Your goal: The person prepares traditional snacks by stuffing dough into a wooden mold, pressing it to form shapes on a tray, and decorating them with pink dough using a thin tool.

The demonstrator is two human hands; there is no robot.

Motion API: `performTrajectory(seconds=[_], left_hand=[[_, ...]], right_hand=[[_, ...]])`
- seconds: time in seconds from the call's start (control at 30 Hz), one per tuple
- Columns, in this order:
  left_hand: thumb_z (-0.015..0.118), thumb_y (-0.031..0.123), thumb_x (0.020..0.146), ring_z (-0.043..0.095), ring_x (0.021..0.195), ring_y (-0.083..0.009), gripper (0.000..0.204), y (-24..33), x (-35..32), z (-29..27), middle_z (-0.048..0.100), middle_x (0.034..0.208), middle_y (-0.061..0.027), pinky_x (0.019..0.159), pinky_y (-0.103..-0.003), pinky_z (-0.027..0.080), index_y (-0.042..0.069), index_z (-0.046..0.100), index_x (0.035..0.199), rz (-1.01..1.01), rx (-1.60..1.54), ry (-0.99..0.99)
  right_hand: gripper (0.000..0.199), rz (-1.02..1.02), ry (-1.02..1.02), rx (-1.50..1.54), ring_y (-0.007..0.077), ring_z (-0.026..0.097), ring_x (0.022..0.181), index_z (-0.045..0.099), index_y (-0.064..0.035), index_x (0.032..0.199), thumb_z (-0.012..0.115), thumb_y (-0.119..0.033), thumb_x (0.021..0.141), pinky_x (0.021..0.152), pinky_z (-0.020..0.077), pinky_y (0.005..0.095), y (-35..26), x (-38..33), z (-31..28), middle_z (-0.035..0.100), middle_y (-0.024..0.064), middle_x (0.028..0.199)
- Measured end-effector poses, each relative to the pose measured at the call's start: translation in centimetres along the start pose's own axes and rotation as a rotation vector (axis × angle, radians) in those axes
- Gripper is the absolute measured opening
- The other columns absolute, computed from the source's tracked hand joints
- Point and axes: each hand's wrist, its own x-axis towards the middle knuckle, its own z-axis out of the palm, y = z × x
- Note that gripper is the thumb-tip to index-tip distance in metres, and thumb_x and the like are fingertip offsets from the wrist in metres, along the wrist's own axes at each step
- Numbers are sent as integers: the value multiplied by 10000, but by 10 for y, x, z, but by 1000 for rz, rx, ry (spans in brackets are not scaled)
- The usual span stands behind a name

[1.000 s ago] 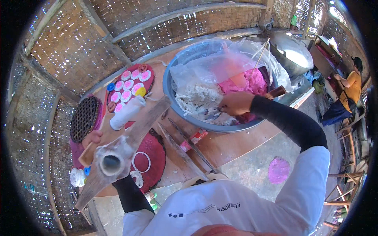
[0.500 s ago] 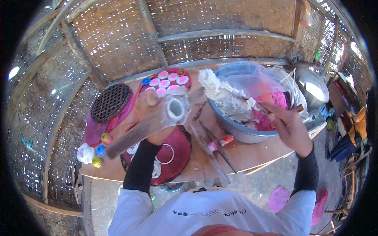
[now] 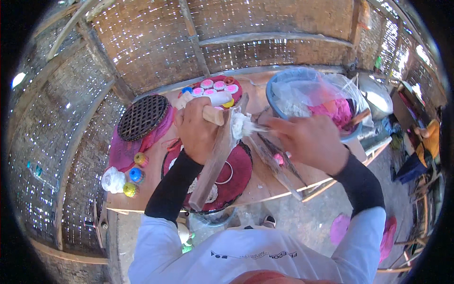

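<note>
Filling: step in hand looks to be packing white dough (image 3: 240, 124) into the top of a wooden press (image 3: 218, 151).
Left hand: left hand (image 3: 196, 130) is closed around the press, holding it tilted over the red tray (image 3: 239, 170).
Right hand: right hand (image 3: 309, 142) pinches a stretch of the dough at the press mouth, fingers curled.
Dough: at the press top, between both hands, above the worktop (image 3: 265, 187).
Source: blue basin (image 3: 276, 90), lined with plastic, holds white and pink dough just behind the right hand.
Nearby: black grate (image 3: 142, 117), tray of coloured discs (image 3: 215, 87).
Next move: likely calls for pushing the dough fully in while the press stays steady.
</note>
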Motion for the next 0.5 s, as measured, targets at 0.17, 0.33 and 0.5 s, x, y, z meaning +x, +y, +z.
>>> performTrajectory(seconds=[0.17,0.33,0.5], left_hand=[[696,286,680,517,867,-216,361,-30,-11,8,520,875,-20,774,-376,320,122,514,945,75,63,-71],[622,381,721,515,831,-219,391,-77,-11,7,507,893,-11,702,-346,368,90,513,958,-52,240,-193],[665,361,672,517,803,-228,392,-52,-27,11,504,838,-38,694,-355,384,90,521,916,-56,-48,80]], right_hand=[[259,21,-28,-136,245,562,485,563,-115,1010,553,-223,775,414,428,367,-50,-8,20,557,66,601],[255,146,96,-5,247,566,489,578,-61,1010,552,-146,771,441,443,355,-61,-53,1,561,98,588],[268,399,335,342,300,570,535,582,-80,1038,579,-131,774,491,435,395,-55,-68,36,571,144,636]])
